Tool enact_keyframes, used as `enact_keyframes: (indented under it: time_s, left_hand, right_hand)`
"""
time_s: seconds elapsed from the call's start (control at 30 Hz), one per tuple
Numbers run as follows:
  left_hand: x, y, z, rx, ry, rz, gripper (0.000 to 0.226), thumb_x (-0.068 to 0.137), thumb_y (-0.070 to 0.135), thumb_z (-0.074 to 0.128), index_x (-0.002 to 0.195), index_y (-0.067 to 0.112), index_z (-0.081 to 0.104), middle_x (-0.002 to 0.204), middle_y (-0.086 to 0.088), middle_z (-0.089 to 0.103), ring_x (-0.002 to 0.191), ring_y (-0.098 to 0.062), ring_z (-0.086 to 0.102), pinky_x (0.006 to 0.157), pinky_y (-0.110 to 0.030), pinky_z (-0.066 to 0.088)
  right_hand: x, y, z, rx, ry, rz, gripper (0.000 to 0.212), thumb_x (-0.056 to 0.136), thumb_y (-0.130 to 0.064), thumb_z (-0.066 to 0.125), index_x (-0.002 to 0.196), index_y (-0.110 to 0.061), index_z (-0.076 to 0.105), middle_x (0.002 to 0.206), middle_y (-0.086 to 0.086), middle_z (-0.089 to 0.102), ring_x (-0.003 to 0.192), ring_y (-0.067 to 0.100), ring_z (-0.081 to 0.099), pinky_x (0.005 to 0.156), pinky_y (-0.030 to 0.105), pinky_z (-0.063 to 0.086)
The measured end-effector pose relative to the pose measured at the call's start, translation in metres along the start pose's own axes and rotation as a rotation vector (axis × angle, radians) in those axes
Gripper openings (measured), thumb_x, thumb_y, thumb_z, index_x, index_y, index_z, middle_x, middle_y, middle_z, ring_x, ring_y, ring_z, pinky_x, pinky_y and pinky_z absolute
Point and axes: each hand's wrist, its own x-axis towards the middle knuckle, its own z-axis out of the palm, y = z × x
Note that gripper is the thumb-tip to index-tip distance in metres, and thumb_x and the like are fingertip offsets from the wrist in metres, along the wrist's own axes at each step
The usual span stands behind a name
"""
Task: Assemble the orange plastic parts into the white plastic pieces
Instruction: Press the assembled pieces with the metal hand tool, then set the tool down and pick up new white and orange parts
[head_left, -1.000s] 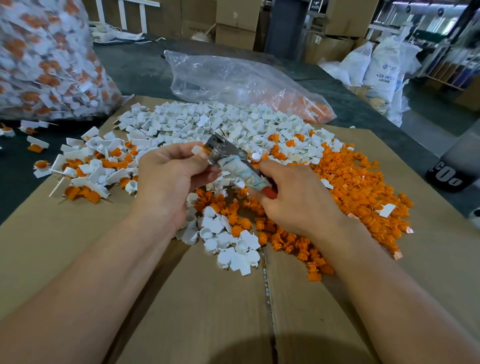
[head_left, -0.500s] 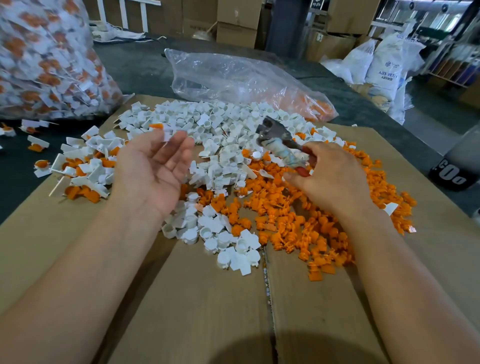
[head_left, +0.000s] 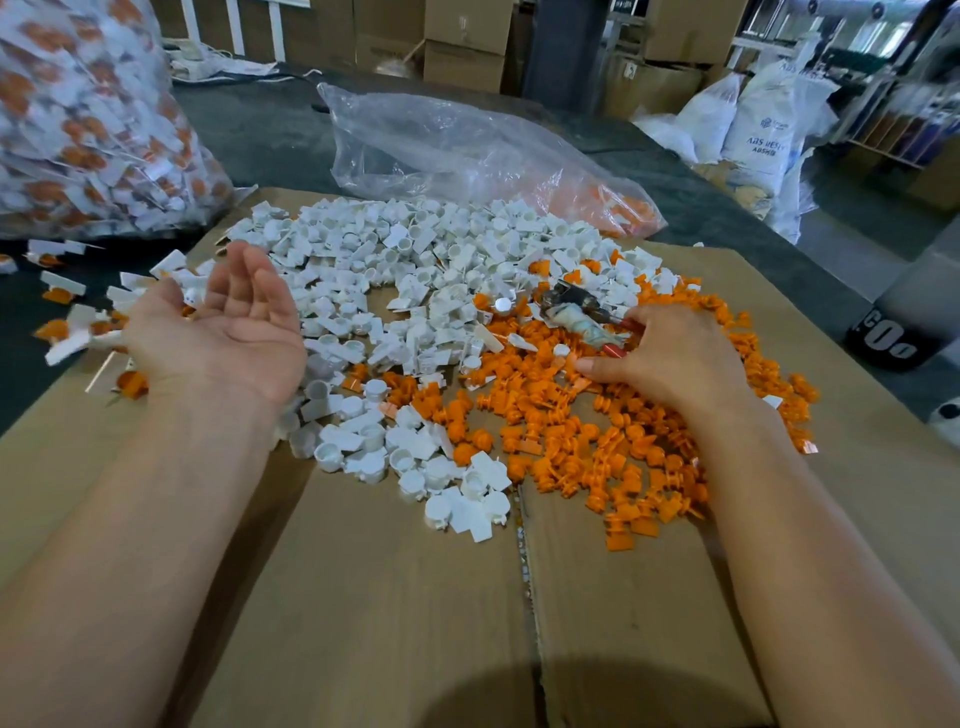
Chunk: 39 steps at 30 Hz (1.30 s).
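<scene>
A big heap of white plastic pieces covers the middle and far part of the cardboard sheet. To its right spreads a heap of orange plastic parts. My left hand hovers palm up at the left edge of the white heap, fingers relaxed and empty. My right hand lies on the orange heap and grips a pair of pliers with red handles wrapped in tape; its thumb touches the orange parts.
Several assembled white-and-orange pieces lie at the left beside the cardboard. A large clear bag of assembled pieces stands at far left. A crumpled plastic bag with some orange parts lies behind the heaps. White sacks and boxes stand beyond.
My hands have parted. The left hand let go of the piece it held at the pliers and swung left, palm up. The right hand carried the pliers right and down onto the orange heap.
</scene>
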Motion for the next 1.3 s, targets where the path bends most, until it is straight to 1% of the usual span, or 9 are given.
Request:
enact_keyframes:
  time_s: [0.1,0.2,0.37,0.57,0.73,0.9,1.03,1.2,1.3]
  left_hand:
    - [-0.018,-0.008,0.012,0.173,0.011,-0.018,0.026,0.098,0.021,0.038,0.079,0.011,0.053,0.074,0.005,0.062,0.068,-0.007,0.060,0.052,-0.017,0.047]
    - [-0.039,-0.024,0.026,0.692,0.035,0.088,0.011,0.090,0.009,0.051,0.080,0.009,0.056,0.053,0.002,0.064,0.046,-0.007,0.060,0.041,-0.014,0.043]
    - [-0.052,-0.041,0.019,1.736,-0.163,0.592,0.019,0.081,0.006,0.064,0.075,0.024,0.062,0.076,0.005,0.063,0.063,-0.008,0.056,0.056,-0.023,0.043]
    - [-0.048,-0.046,0.014,2.119,-0.228,0.627,0.025,0.085,0.018,0.063,0.110,0.020,0.067,0.105,-0.004,0.063,0.093,-0.028,0.060,0.070,-0.032,0.044]
    - [-0.044,-0.046,0.011,2.133,-0.272,0.604,0.020,0.087,0.019,0.059,0.106,0.017,0.067,0.070,0.008,0.052,0.054,-0.010,0.046,0.061,-0.028,0.041]
    - [-0.045,-0.046,0.012,2.108,-0.298,0.571,0.005,0.088,0.016,0.060,0.090,0.019,0.062,0.068,0.013,0.049,0.053,-0.006,0.044,0.048,-0.022,0.035]
    - [-0.044,-0.046,0.013,2.027,-0.248,0.617,0.010,0.090,0.014,0.056,0.086,0.020,0.063,0.070,0.014,0.053,0.062,-0.011,0.055,0.059,-0.031,0.048]
    - [-0.046,-0.044,0.017,1.792,-0.206,0.684,0.017,0.089,0.016,0.060,0.076,0.026,0.062,0.072,0.018,0.056,0.063,0.002,0.052,0.056,-0.013,0.035]
    - [-0.048,-0.042,0.020,1.512,-0.180,0.510,0.019,0.089,0.017,0.062,0.073,0.027,0.062,0.068,0.010,0.064,0.054,0.001,0.062,0.043,-0.016,0.044]
  right_hand:
    - [0.001,0.000,0.002,0.019,-0.049,0.000,0.079,0.068,-0.063,0.065,0.125,-0.010,0.052,0.127,0.009,0.054,0.116,0.028,0.049,0.086,0.038,0.040]
    - [0.003,0.001,0.004,0.030,-0.067,-0.001,0.079,0.068,-0.064,0.064,0.124,-0.010,0.052,0.127,0.010,0.053,0.116,0.028,0.048,0.087,0.038,0.039]
    - [0.005,0.004,0.006,0.014,-0.102,-0.003,0.082,0.066,-0.068,0.060,0.125,-0.011,0.050,0.130,0.011,0.049,0.119,0.029,0.045,0.090,0.039,0.039]
    - [0.005,0.004,0.005,0.005,-0.133,0.003,0.090,0.064,-0.074,0.053,0.130,-0.013,0.046,0.136,0.012,0.043,0.125,0.030,0.039,0.095,0.041,0.036]
    - [0.003,0.000,0.004,0.033,-0.030,-0.040,0.075,0.075,-0.067,0.052,0.128,-0.014,0.050,0.133,0.010,0.047,0.122,0.026,0.041,0.094,0.038,0.036]
    - [-0.011,-0.017,-0.004,0.326,0.215,-0.222,0.036,0.083,-0.042,0.061,0.113,-0.020,0.063,0.113,-0.004,0.059,0.104,0.009,0.051,0.083,0.015,0.031]
    - [-0.026,-0.038,-0.005,0.391,0.011,-0.403,0.013,0.082,-0.033,0.064,0.094,-0.026,0.067,0.085,-0.019,0.055,0.081,-0.004,0.051,0.073,0.008,0.036]
    - [-0.034,-0.052,0.003,0.236,-0.133,-0.559,0.022,0.080,-0.038,0.066,0.097,-0.024,0.069,0.090,-0.007,0.054,0.085,0.008,0.051,0.077,0.026,0.043]
    - [-0.033,-0.054,0.007,0.157,-0.143,-0.576,0.029,0.082,-0.041,0.064,0.105,-0.025,0.066,0.089,-0.009,0.046,0.086,0.006,0.043,0.074,0.025,0.038]
